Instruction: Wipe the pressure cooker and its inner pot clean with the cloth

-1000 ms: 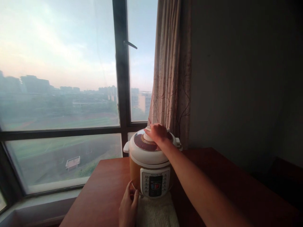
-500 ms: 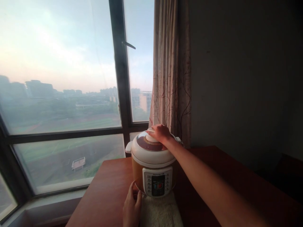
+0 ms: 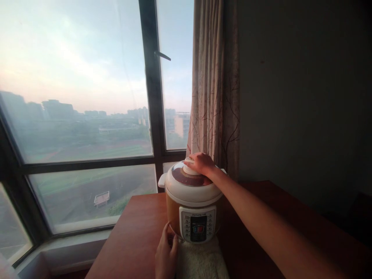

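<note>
A white and gold electric cooker (image 3: 190, 197) with a front button panel stands on a pale cloth (image 3: 201, 260) on the reddish wooden table. My right hand (image 3: 201, 162) is on top, its fingers wrapped round the white lid knob (image 3: 189, 169). The lid is on the cooker. Low at the cooker's front left is my left hand (image 3: 166, 254), thumb and fingers apart, with its fingertips at the base of the body and nothing held.
The table (image 3: 128, 240) reaches to a large window with a dark frame (image 3: 87, 164) on the left. A patterned curtain (image 3: 207, 85) hangs behind the cooker, beside a dark wall (image 3: 290, 97).
The whole view has shifted slightly, so everything sits a little further right. Both hands keep their places at the cooker.
</note>
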`<state>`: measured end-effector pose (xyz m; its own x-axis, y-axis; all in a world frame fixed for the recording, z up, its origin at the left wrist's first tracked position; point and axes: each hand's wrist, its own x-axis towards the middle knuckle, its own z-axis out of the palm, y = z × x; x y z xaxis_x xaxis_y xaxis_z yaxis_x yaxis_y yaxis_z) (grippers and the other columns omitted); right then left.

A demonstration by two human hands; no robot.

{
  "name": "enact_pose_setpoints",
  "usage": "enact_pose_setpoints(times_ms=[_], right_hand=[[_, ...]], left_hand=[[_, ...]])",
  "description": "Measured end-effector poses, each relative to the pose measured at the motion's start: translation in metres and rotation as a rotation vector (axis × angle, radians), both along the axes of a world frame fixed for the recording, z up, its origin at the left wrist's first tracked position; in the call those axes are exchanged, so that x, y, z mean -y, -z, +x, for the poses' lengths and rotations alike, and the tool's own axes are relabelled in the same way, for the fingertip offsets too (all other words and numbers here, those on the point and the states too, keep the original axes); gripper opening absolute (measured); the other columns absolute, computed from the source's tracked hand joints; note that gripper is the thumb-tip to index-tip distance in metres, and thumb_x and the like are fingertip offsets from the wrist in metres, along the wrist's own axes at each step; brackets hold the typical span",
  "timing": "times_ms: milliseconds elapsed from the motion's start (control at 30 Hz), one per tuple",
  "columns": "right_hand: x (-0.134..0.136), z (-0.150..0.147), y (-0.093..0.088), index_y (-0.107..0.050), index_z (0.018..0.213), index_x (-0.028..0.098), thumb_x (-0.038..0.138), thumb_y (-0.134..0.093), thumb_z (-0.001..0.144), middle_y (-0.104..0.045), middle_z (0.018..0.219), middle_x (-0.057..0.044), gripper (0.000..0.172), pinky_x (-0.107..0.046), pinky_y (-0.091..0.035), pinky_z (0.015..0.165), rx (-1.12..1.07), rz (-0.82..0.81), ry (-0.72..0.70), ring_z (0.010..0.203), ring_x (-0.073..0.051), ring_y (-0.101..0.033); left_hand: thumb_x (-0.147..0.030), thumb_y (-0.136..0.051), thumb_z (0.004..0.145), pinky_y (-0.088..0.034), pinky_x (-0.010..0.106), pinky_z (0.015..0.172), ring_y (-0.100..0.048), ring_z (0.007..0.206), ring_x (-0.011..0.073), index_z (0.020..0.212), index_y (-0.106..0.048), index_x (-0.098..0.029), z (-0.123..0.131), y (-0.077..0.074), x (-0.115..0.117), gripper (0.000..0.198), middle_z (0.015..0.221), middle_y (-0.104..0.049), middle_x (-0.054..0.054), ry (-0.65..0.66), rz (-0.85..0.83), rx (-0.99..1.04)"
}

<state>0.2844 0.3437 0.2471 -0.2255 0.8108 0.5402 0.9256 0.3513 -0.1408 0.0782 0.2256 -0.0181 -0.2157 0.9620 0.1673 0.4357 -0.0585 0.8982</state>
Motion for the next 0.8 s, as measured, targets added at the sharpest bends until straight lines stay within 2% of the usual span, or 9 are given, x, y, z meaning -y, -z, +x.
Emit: enact_pose_setpoints(times_ms=[133,300,400,533,633,733,800], right_hand=[[0.0,0.005,-0.001,-0.075,0.098,0.023,0.056,-0.057,0.093,-0.076,0.108,-0.01,0.038,-0.034,-0.049,0.085,-0.056,-0.022,-0.089,0.1,-0.027,-0.069],[0.003,0.033,0.015,-0.07,0.121,0.024,0.046,-0.059,0.094,-0.072,0.125,-0.007,0.037,-0.033,-0.045,0.102,-0.239,0.013,-0.18,0.119,-0.024,-0.063],[0.007,0.067,0.034,-0.069,0.124,0.019,0.04,-0.054,0.094,-0.072,0.125,-0.011,0.039,-0.036,-0.044,0.105,-0.425,0.05,-0.121,0.12,-0.025,-0.063],[0.017,0.121,0.066,-0.074,0.112,0.021,0.042,-0.058,0.089,-0.077,0.107,-0.01,0.035,-0.04,-0.046,0.101,-0.684,0.037,0.02,0.11,-0.028,-0.067],[0.025,0.15,0.091,-0.075,0.09,0.022,0.048,-0.062,0.083,-0.077,0.081,-0.008,0.03,-0.039,-0.051,0.086,-0.89,-0.031,0.136,0.091,-0.028,-0.071],[0.034,0.159,0.111,-0.068,0.067,0.021,0.052,-0.065,0.077,-0.064,0.053,-0.002,0.033,-0.034,-0.049,0.065,-1.084,-0.149,0.17,0.062,-0.024,-0.065],[0.039,0.154,0.121,-0.064,0.062,0.021,0.052,-0.066,0.075,-0.059,0.048,0.0,0.034,-0.031,-0.045,0.056,-1.212,-0.235,0.136,0.053,-0.021,-0.06]], left_hand=[[-0.052,-0.048,0.08,-0.053,0.045,0.086,-0.072,0.099,0.0344,0.141,-0.051,-0.011,-0.001,0.003,-0.001,0.073,0.107,-0.075,0.015,-0.002,0.002,0.015],[-0.055,-0.055,0.076,-0.054,0.043,0.085,-0.073,0.093,0.0328,0.135,-0.055,-0.013,-0.002,0.003,0.0,0.073,0.099,-0.076,0.012,-0.001,0.047,0.102],[-0.06,-0.058,0.072,-0.055,0.045,0.084,-0.073,0.09,0.0331,0.133,-0.055,-0.009,-0.006,0.003,0.0,0.079,0.1,-0.075,0.015,0.012,0.03,0.176],[-0.064,-0.067,0.063,-0.056,0.047,0.079,-0.072,0.089,0.0359,0.122,-0.061,-0.009,-0.012,-0.004,-0.007,0.081,0.1,-0.074,0.017,-0.048,0.003,0.29],[-0.059,-0.076,0.056,-0.056,0.046,0.08,-0.072,0.094,0.0369,0.108,-0.066,-0.013,-0.017,-0.027,-0.023,0.07,0.102,-0.074,0.018,-0.068,0.09,0.442],[-0.051,-0.078,0.06,-0.051,0.044,0.096,-0.068,0.108,0.0333,0.105,-0.068,-0.017,-0.021,-0.067,-0.047,0.056,0.111,-0.074,0.014,-0.07,0.26,0.6],[-0.052,-0.074,0.068,-0.048,0.041,0.098,-0.065,0.113,0.0301,0.107,-0.068,-0.019,-0.021,-0.096,-0.064,0.051,0.114,-0.073,0.012,-0.082,0.301,0.661]])
